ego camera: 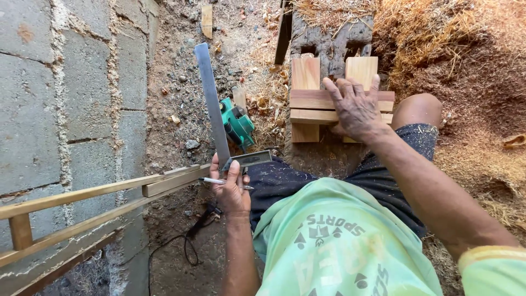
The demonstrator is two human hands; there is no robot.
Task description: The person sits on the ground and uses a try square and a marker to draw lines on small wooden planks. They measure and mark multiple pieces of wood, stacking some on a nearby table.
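Two hands are working apart: right hand (355,107) pressing flat, fingers spread, on the crosswise wooden slats (315,100); left hand (231,186) is gripping the try square (222,118) and pen (219,181), blade pointing away

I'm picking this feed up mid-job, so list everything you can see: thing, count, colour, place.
Try square: one, grey metal, in left hand, blade pointing away.
Pen: one, pale with dark tip, across left fingers.
Wooden pieces: several, light brown, stacked crosswise on the block under right hand.
Concrete block: one, dark grey, top centre.
Power tool: one, green, on the ground.
Cable: one, black, on the ground.
Wooden frame: one, pale, against the wall.
Block wall: grey, left.
Wood shavings: tan, right.
Left hand: holds square and pen.
Right hand: flat on the wood.
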